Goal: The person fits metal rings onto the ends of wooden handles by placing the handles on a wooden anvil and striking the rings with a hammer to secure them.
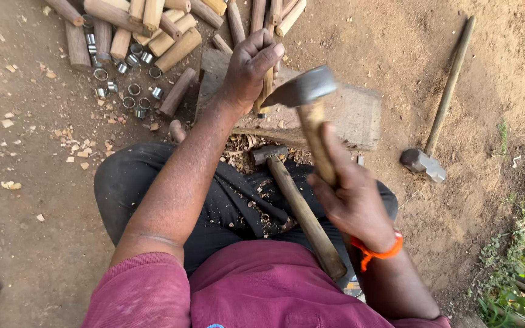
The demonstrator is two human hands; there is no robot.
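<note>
My left hand point(249, 70) grips a short wooden handle point(267, 85), held upright on a flat wooden block point(360, 112). My right hand point(349, 197) holds a hammer by its wooden shaft, its steel head point(302, 88) raised just right of the handle. A second hammer point(299, 209) lies across my lap, head toward the block.
A pile of cut wooden handles point(153, 27) and several small metal rings point(126, 79) lie on the dirt at upper left. A long-handled sledgehammer point(435, 130) rests on the ground at right. Wood chips are scattered at left. Grass edges the right side.
</note>
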